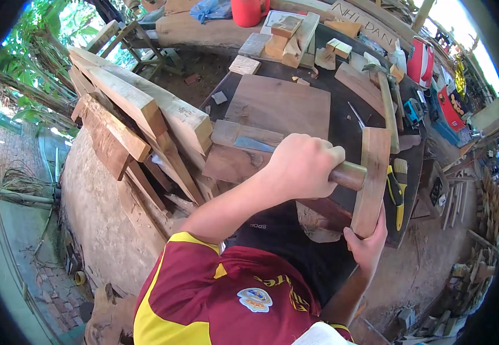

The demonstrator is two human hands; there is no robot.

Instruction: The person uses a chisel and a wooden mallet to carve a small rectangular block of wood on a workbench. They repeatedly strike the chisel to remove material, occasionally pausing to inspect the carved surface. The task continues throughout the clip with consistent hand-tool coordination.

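Note:
My left hand (306,168) is closed in a fist around the round handle of a wooden mallet (371,178). The mallet's long rectangular head stands over the right part of the dark table. My right hand (369,241) grips the near end of that head, thumb on one side and fingers mostly hidden behind it. Just beyond my left fist, a bluish, flat, pointed piece (253,144) rests on a narrow wooden strip (232,132). Behind them lies a wide, flat brown board (278,106).
A hammer (388,106) lies at the right of the table, near a brush (400,167) and a yellow-black handled tool (398,198). Wood blocks (287,43) are stacked at the back. Thick beams (175,112) lean at left. A red container (246,12) stands far back.

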